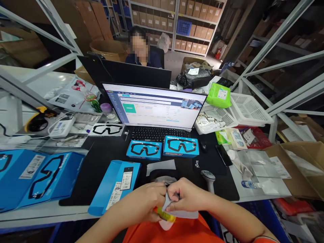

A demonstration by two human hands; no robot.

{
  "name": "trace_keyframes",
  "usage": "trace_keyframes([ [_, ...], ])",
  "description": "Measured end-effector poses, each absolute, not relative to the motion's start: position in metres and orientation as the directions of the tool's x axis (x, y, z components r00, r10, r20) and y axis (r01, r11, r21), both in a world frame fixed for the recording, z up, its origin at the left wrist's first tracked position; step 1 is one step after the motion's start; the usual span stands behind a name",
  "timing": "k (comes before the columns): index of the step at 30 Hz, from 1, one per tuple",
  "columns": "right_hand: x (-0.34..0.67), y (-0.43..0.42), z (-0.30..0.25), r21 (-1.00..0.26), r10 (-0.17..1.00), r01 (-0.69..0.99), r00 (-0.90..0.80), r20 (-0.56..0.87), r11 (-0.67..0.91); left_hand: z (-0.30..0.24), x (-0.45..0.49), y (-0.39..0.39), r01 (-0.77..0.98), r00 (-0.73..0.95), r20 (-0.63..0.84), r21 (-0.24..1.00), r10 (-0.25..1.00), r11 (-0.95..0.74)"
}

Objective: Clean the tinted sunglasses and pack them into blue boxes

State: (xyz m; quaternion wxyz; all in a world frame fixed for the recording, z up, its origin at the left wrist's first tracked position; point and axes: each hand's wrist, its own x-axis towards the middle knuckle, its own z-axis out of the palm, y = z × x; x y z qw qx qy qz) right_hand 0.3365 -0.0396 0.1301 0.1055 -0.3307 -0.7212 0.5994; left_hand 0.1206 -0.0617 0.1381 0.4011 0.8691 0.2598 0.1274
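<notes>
My left hand (154, 198) and my right hand (186, 195) meet low in the centre, fingers closed on a pale grey, thin piece (186, 214), perhaps cloth or a pouch. A shiny yellow piece (168, 215) shows beneath my left fingers; its kind is partly hidden. Just beyond my hands lies a dark curved object (158, 173), mostly covered. To the left rests a flat blue carton (106, 182) with a black-and-white tag (126, 179) on it. Two blue boxes with goggles pictures, the left box (144, 150) and the right box (181, 146), stand before the keyboard.
A monitor (157, 106) stands behind the keyboard (159, 133), with a person (144, 60) beyond it. A barcode scanner (209, 179), phone (224, 155) and mouse (203, 146) are to the right. Large blue boxes (48, 179) occupy the left; white baskets (249, 108) stand at the right back.
</notes>
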Motion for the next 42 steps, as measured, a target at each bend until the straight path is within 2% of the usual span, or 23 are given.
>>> trace_keyframes([
  [2, 0.332, -0.045, 0.122, -0.945, 0.609, 0.324, -0.741, -0.283, -0.044, 0.134, 0.117, -0.063, 0.341, 0.83, 0.028, 0.766, 0.557, -0.546],
  [5, 0.344, -0.042, 0.11, -0.941, 0.474, 0.266, -0.814, -0.335, -0.209, 0.135, 0.111, -0.066, 0.313, 0.824, 0.044, 0.796, 0.564, -0.519],
  [7, 0.359, -0.038, 0.106, -0.94, 0.417, 0.244, -0.848, -0.327, -0.239, 0.139, 0.108, -0.066, 0.303, 0.816, 0.052, 0.81, 0.575, -0.502],
  [9, 0.372, -0.037, 0.105, -0.947, 0.45, 0.213, -0.84, -0.303, -0.24, 0.144, 0.105, -0.066, 0.311, 0.797, 0.068, 0.806, 0.6, -0.504],
  [11, 0.378, -0.038, 0.107, -0.95, 0.542, 0.15, -0.792, -0.282, -0.274, 0.145, 0.102, -0.065, 0.314, 0.77, 0.108, 0.794, 0.628, -0.521],
  [13, 0.376, -0.042, 0.107, -0.945, 0.705, 0.039, -0.656, -0.269, -0.325, 0.141, 0.101, -0.065, 0.322, 0.718, 0.172, 0.776, 0.674, -0.542],
  [16, 0.358, -0.05, 0.103, -0.91, 0.911, -0.211, -0.294, -0.289, -0.357, 0.129, 0.104, -0.066, 0.386, 0.586, 0.274, 0.733, 0.762, -0.56],
  [19, 0.333, -0.057, 0.094, -0.872, 0.949, -0.393, -0.006, -0.315, -0.291, 0.116, 0.116, -0.067, 0.51, 0.42, 0.339, 0.679, 0.842, -0.528],
  [22, 0.313, -0.064, 0.085, -0.903, 0.954, -0.363, 0.096, -0.283, -0.231, 0.105, 0.13, -0.067, 0.653, 0.213, 0.395, 0.623, 0.893, -0.431],
  [25, 0.303, -0.067, 0.076, -0.957, 0.972, -0.201, 0.068, -0.226, -0.209, 0.097, 0.142, -0.066, 0.754, 0.042, 0.446, 0.573, 0.894, -0.321],
  [27, 0.3, -0.067, 0.071, -0.98, 0.984, -0.101, 0.014, -0.176, -0.174, 0.093, 0.149, -0.066, 0.803, -0.008, 0.486, 0.524, 0.874, -0.284],
  [30, 0.301, -0.063, 0.066, -0.992, 0.991, -0.01, -0.054, -0.124, -0.125, 0.089, 0.158, -0.071, 0.851, 0.017, 0.485, 0.452, 0.874, -0.268],
  [33, 0.306, -0.057, 0.071, -0.995, 0.994, 0.017, -0.053, -0.101, -0.1, 0.083, 0.166, -0.079, 0.845, 0.094, 0.428, 0.443, 0.899, -0.299],
  [37, 0.316, -0.051, 0.088, -0.978, 0.979, -0.094, -0.102, -0.178, -0.188, 0.073, 0.17, -0.086, 0.827, 0.066, 0.413, 0.486, 0.908, -0.281],
  [40, 0.325, -0.052, 0.096, -0.893, 0.938, -0.294, -0.183, -0.296, -0.34, 0.069, 0.166, -0.085, 0.83, -0.042, 0.362, 0.531, 0.931, -0.169],
  [42, 0.33, -0.053, 0.095, -0.829, 0.927, -0.416, -0.146, -0.346, -0.375, 0.069, 0.163, -0.082, 0.833, -0.097, 0.333, 0.543, 0.938, -0.107],
])
